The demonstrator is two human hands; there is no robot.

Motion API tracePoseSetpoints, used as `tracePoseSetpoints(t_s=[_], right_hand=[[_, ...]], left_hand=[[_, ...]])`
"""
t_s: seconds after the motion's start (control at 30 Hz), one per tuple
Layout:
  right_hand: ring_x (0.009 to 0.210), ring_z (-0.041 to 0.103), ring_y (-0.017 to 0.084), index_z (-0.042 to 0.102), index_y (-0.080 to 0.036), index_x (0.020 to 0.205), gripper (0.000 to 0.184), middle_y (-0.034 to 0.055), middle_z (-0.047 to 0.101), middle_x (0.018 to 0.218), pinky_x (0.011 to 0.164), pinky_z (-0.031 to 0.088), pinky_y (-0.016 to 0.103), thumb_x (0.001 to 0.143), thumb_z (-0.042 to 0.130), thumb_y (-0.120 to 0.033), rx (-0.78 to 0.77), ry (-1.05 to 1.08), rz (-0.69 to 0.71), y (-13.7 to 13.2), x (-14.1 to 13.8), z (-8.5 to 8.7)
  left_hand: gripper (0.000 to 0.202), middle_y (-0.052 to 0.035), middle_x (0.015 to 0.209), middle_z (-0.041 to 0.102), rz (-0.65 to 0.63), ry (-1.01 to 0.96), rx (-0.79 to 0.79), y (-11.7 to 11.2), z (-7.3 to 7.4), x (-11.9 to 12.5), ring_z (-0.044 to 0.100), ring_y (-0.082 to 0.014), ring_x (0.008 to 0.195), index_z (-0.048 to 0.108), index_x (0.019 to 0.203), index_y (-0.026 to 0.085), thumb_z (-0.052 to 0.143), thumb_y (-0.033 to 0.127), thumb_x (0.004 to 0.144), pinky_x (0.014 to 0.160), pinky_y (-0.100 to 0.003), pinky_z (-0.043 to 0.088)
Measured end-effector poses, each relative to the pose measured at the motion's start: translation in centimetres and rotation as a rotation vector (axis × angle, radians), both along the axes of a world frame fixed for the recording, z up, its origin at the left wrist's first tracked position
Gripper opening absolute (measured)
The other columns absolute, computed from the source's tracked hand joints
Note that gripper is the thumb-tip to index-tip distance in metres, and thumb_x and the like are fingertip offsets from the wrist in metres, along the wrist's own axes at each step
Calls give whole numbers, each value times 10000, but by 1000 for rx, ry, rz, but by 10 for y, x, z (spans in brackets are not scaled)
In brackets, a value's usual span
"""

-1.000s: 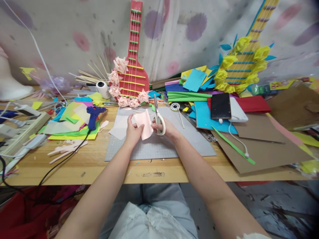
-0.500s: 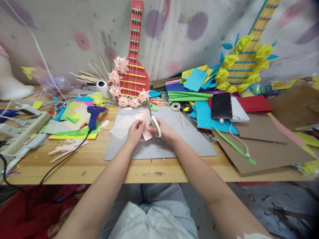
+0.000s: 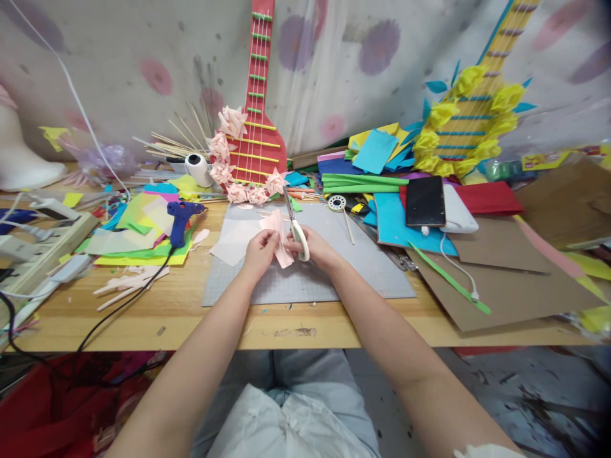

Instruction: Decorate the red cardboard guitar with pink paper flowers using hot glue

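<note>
Between my two hands is a folded strip of pale pink paper [image 3: 282,249], held up over the grey cutting mat [image 3: 367,273]. My left hand [image 3: 261,251] pinches its left side between thumb and fingers. In my right hand [image 3: 315,248] are white-handled scissors [image 3: 300,240], their blades pointing up and away, just right of the paper. The right fingertips also touch the paper's edge. Behind the mat leans a red paper guitar [image 3: 260,149] with pink paper flowers [image 3: 233,123] along its left and lower rim.
To the left lie a blue glue gun [image 3: 179,222] on coloured sheets, pink scraps [image 3: 131,283] and a power strip [image 3: 48,267]. On the right are a phone [image 3: 425,201], brown cardboard [image 3: 491,292] and a green strip [image 3: 449,280]. A yellow guitar [image 3: 461,127] stands behind.
The scissors and my right hand have shifted very slightly. Both hands keep their hold, and the rest looks the same.
</note>
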State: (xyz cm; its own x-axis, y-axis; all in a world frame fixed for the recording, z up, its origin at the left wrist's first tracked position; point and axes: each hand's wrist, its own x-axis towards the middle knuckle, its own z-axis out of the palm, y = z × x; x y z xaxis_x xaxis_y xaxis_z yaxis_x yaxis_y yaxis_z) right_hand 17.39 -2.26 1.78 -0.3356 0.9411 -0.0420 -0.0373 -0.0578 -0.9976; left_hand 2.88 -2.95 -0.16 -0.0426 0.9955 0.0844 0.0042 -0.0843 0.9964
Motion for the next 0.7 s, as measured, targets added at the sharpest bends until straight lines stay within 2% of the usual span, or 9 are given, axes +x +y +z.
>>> tracePoseSetpoints(t_s=[0.2,0.4,0.53,0.7], right_hand=[[464,446,80,451,-199,761,439,-76,491,546,477,364,236,500,755,-379,-6,-16,-30,0,-1,-2],[501,461,87,442,-201,786,474,-71,496,597,488,372,238,487,752,-399,5,-39,-99,3,-1,-7],[544,466,91,435,-203,786,480,-67,494,634,518,392,241,493,738,-434,98,-92,-189,7,-1,-10],[627,502,109,428,-212,809,457,-46,530,719,592,423,265,525,718,-421,182,-174,-273,11,-1,-15]], left_hand=[[196,35,563,520,25,-10,-41,-3,5,2,473,-101,504,582,672,182,656,361,645,474,-217,400],[174,20,544,543,-28,-55,-96,-7,12,3,525,-128,480,592,683,175,630,344,665,429,-249,456],[178,13,577,564,-46,-15,-84,-6,8,4,558,-135,497,609,731,153,599,324,682,423,-257,493],[210,-13,667,605,-58,152,33,-7,-1,3,568,-120,500,663,807,146,582,304,694,413,-236,493]])
